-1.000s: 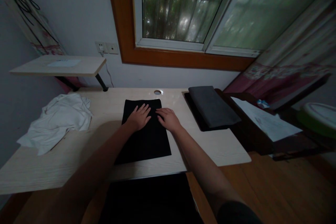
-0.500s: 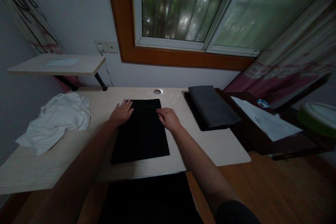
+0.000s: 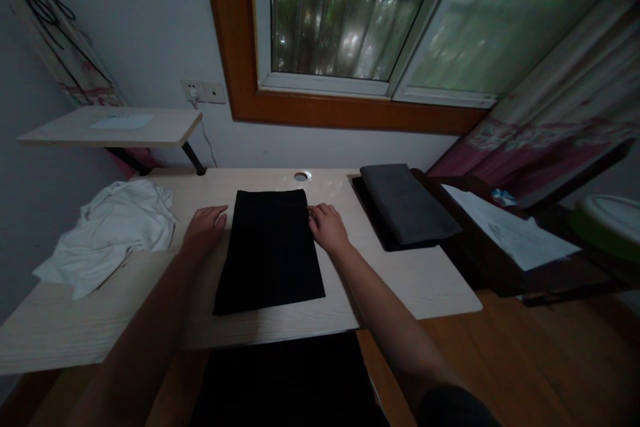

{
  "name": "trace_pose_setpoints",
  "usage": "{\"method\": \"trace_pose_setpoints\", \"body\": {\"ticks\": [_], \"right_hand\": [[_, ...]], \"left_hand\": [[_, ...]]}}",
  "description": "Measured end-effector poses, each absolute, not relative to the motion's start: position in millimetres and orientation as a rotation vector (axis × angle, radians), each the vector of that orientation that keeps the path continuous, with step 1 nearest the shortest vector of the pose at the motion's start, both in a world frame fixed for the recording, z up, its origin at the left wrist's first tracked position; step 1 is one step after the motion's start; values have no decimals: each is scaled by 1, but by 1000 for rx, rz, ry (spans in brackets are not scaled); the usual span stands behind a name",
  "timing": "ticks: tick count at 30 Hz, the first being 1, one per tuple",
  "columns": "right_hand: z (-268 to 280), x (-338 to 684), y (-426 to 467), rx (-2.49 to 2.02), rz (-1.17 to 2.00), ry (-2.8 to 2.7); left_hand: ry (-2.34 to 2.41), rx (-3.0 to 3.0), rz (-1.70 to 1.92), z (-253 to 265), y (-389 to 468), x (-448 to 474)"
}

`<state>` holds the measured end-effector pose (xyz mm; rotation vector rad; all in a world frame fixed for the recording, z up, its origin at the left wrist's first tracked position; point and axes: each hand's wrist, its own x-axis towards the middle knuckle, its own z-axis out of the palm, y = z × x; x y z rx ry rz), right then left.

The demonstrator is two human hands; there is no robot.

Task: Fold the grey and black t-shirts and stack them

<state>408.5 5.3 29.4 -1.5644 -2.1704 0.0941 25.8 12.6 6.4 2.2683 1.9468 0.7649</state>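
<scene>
A folded black cloth (image 3: 270, 253) lies flat on the pale wooden table in front of me, narrower at its far end. What kind of garment or fabric it is, I cannot tell. My left hand (image 3: 204, 230) is just left of it, apart from the cloth, with the thumb and fingers apart and nothing held. At the cloth's right edge, near the upper corner, my right hand (image 3: 329, 228) has its fingers bent in and closed on the edge; the fingertips are partly hidden.
A crumpled white cloth (image 3: 115, 230) lies on the table's left. Folded dark grey fabric (image 3: 407, 203) rests at the right. A raised shelf (image 3: 110, 127) stands back left. Beyond the table's right edge are a paper sheet (image 3: 510, 230) and a green-sided container (image 3: 605, 227).
My left hand has lifted off the cloth and moved left, toward me. My right hand has shifted slightly right, its fingers now curled at the cloth's edge.
</scene>
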Motion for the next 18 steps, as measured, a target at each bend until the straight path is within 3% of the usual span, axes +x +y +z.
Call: {"method": "trace_pose_setpoints", "body": {"ticks": [7,18], "right_hand": [[24,410,6,-1481,170,-2110],[19,413,-19,-1464,621,-1814]], "left_hand": [[2060,2024,931,24,-16,38],[1980,1927,773,36,-34,64]]}}
